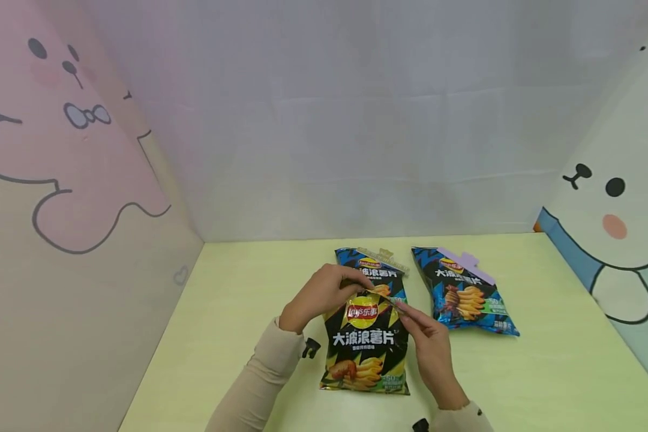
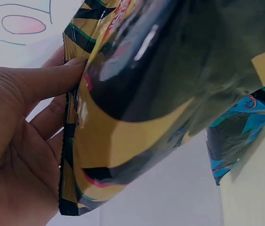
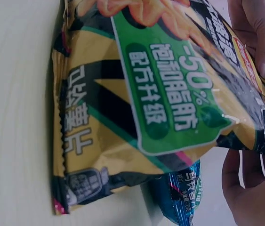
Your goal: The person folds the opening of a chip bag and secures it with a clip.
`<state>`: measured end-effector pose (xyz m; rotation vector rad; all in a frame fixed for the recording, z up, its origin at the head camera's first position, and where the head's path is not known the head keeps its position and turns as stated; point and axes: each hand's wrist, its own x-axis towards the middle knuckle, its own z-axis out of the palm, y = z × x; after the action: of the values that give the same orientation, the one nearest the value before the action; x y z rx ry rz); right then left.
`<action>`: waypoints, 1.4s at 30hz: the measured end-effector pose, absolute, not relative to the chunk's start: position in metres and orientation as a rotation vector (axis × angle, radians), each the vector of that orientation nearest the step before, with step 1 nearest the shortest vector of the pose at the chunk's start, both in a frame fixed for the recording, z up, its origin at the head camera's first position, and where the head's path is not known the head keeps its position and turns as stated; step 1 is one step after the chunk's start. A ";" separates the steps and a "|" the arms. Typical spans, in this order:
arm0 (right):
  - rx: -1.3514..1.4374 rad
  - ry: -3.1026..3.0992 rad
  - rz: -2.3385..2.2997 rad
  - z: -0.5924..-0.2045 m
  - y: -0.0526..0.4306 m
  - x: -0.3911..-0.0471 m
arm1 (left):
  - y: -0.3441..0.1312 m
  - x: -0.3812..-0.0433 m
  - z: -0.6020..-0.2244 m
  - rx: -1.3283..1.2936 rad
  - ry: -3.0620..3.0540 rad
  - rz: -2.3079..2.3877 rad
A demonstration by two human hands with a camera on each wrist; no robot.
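Note:
A black-and-yellow bag of potato chips stands in the middle of the head view, its printed front towards me. My left hand pinches its top sealed edge on the left side, and my right hand pinches that same edge near the right corner. In the left wrist view the left thumb presses on the sealed strip, with the fingers behind it. The right wrist view shows the bag's lower front closely; part of the right hand shows at the edge, its fingertips partly hidden by the bag.
Just behind lies a blue chip bag with a gold clip across its top, partly covered. Another blue chip bag, with a lilac clip, lies to the right. Printed walls surround the pale yellow table.

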<state>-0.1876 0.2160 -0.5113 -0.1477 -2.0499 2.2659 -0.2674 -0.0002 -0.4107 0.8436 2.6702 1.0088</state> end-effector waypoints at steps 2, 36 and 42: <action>-0.111 -2.042 2.273 -0.512 0.217 -0.187 | -0.001 -0.268 -0.412 0.842 2.674 1.010; 0.070 -2.298 2.123 -0.489 0.212 -0.203 | 0.005 -0.256 -0.415 0.974 2.836 0.721; 0.050 -2.328 2.100 -0.490 0.215 -0.202 | 0.004 -0.254 -0.413 0.941 2.907 0.675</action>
<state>-0.2022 0.2150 -0.4897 0.0505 -2.3276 2.1000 -0.2539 0.0043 -0.4129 0.9411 2.9072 0.6751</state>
